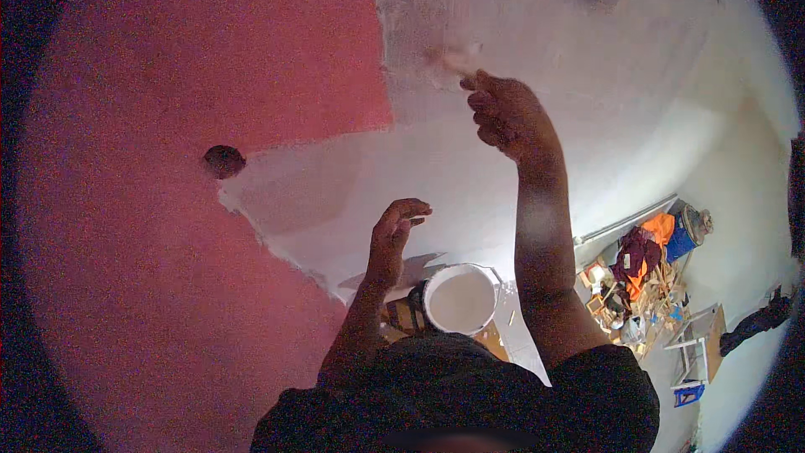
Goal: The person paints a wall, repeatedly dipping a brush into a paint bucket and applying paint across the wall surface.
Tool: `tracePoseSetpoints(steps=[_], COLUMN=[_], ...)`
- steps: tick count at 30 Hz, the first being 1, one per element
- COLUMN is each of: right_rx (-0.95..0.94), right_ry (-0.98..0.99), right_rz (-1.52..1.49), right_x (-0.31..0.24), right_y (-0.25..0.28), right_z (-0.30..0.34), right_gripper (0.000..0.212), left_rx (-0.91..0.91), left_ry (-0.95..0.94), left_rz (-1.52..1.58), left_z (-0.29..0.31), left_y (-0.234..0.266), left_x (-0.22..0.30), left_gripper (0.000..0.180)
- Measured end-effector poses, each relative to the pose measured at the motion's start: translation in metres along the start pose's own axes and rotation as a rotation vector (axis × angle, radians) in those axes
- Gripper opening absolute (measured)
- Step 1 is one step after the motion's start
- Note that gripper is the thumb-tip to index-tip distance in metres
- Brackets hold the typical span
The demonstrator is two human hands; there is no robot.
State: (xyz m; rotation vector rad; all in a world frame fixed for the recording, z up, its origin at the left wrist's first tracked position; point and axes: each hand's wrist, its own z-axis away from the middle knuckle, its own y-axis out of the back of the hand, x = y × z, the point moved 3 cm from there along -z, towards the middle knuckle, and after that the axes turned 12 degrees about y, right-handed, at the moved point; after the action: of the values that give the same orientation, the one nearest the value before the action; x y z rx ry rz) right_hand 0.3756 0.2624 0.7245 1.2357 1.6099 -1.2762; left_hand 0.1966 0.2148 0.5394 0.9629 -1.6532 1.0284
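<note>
Raised against the white-grey part of the wall (453,155), my right hand (507,117) is closed round a paintbrush (455,61). The brush is smeared by motion; its pale body points up and left, and its tip is blurred against the wall. Lower and to the left, my left hand (394,235) is held up with its fingers loosely bent and apart, and I see nothing in it. Beneath it, close to my body, stands a round white bucket (461,300) with a pale, creamy content.
Pink paint (210,59) covers the wall's left side, with a dark round spot (224,162) on it. At lower right lie a blue drum (686,233), a heap of orange and maroon cloth (637,256), scattered debris (646,310) and a white-framed stool or small table (700,344).
</note>
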Motion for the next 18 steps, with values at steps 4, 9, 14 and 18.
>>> tracePoseSetpoints(steps=[4,9,14,18], right_rx=[-0.09,0.03,0.052,-0.008], right_ry=[0.116,-0.138,-0.218,-0.105], right_rz=[0.176,0.211,0.168,0.291], right_x=[-0.02,0.043,0.089,0.06], right_y=[-0.001,0.027,0.055,0.054], right_z=[0.028,0.064,0.07,0.021], right_gripper=[0.035,0.034,0.023,0.015], left_rx=[-0.032,-0.029,-0.014,-0.024], left_ry=[0.014,0.057,0.102,0.086], left_rz=[-0.008,0.0,-0.036,-0.133], left_z=[0.0,0.006,0.008,0.011], left_y=[-0.016,-0.027,-0.036,-0.042], left_x=[0.006,0.012,0.01,0.013], left_gripper=[0.05,0.051,0.052,0.053])
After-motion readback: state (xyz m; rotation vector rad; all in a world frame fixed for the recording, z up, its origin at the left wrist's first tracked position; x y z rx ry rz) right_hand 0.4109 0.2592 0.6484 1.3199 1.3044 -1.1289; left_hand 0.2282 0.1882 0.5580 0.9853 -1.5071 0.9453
